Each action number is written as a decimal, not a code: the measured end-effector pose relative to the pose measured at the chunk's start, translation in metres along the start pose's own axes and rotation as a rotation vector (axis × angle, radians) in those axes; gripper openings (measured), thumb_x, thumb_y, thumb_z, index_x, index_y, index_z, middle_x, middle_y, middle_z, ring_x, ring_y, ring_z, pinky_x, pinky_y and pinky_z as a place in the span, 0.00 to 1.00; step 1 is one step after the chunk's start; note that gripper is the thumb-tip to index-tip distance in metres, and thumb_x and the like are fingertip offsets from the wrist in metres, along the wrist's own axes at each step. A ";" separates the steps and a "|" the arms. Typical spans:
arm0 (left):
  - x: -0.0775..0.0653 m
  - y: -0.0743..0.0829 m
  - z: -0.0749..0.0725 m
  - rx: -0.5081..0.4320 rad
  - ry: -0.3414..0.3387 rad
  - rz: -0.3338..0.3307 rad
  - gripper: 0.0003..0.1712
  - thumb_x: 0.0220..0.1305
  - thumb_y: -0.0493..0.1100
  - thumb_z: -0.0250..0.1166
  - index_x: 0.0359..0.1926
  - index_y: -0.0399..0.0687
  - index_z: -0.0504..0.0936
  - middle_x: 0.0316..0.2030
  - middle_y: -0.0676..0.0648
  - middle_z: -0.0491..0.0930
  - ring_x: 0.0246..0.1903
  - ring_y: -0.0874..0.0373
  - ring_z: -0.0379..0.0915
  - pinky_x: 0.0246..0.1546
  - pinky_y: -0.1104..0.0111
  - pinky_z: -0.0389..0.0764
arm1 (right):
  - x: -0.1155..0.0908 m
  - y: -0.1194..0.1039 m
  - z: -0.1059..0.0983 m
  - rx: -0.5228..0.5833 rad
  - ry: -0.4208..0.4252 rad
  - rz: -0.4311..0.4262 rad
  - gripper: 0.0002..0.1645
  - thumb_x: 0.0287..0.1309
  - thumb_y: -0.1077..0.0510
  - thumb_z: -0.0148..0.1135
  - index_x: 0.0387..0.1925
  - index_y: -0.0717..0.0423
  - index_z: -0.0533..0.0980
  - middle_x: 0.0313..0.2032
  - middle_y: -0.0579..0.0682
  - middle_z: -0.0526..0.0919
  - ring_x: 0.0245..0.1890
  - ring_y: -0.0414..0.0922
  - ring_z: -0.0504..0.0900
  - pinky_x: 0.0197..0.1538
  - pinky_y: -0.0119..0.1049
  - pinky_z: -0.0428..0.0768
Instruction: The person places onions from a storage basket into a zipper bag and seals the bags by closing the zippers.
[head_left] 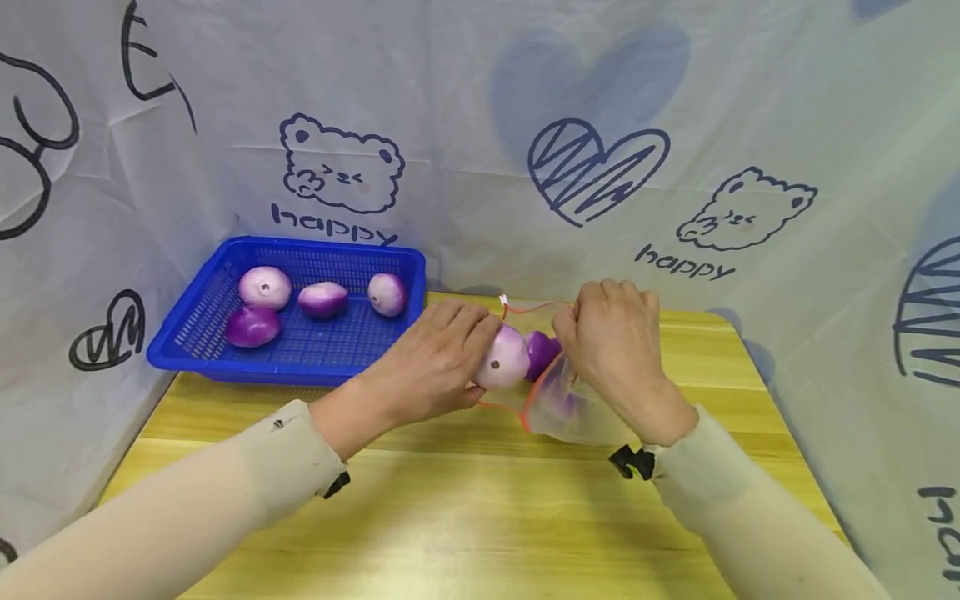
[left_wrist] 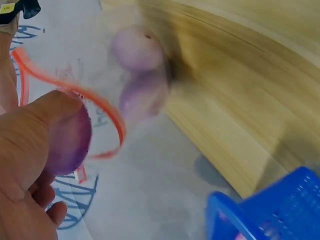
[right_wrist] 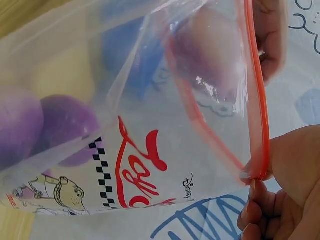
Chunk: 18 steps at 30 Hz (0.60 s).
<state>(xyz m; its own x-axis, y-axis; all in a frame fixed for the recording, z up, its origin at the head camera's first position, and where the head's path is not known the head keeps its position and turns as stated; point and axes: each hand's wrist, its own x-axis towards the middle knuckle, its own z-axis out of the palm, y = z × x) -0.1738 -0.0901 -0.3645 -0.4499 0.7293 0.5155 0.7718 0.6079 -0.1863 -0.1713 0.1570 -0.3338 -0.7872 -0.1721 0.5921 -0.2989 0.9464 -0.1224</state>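
My left hand (head_left: pixel 427 367) grips a purple onion (head_left: pixel 504 360), fingers over its top and thumb below. The onion is at the mouth of a clear plastic zip bag (head_left: pixel 600 423) with an orange-red edge. My right hand (head_left: pixel 618 350) pinches that edge; in the right wrist view the thumb and a finger hold one corner. The mouth gapes toward the left hand. Two onions lie inside the bag, a pale purple one (left_wrist: pixel 137 48) and a darker one (right_wrist: pixel 67 130). Red lettering and cartoon figures are printed on the plastic.
At the back left of the wooden table (head_left: pixel 420 517) stands a blue plastic basket (head_left: pixel 247 371). It holds several purple onions, one of them a darker onion (head_left: pixel 253 327) near its left side. A white printed sheet (head_left: pixel 465 125) hangs behind the table and along its sides.
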 end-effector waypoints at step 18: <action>0.027 0.017 0.018 -0.025 -0.211 0.305 0.37 0.63 0.55 0.72 0.68 0.43 0.76 0.61 0.49 0.82 0.62 0.50 0.74 0.71 0.60 0.70 | 0.002 -0.009 -0.003 0.044 -0.008 0.042 0.14 0.58 0.58 0.55 0.18 0.54 0.67 0.20 0.53 0.69 0.25 0.58 0.70 0.36 0.50 0.63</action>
<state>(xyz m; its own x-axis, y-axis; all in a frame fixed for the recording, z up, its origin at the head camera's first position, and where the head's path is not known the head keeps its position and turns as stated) -0.1811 -0.0544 -0.3694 -0.2783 0.9260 0.2553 0.8943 0.3467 -0.2828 -0.1689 0.1486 -0.3292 -0.8039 -0.1344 0.5794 -0.2887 0.9399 -0.1825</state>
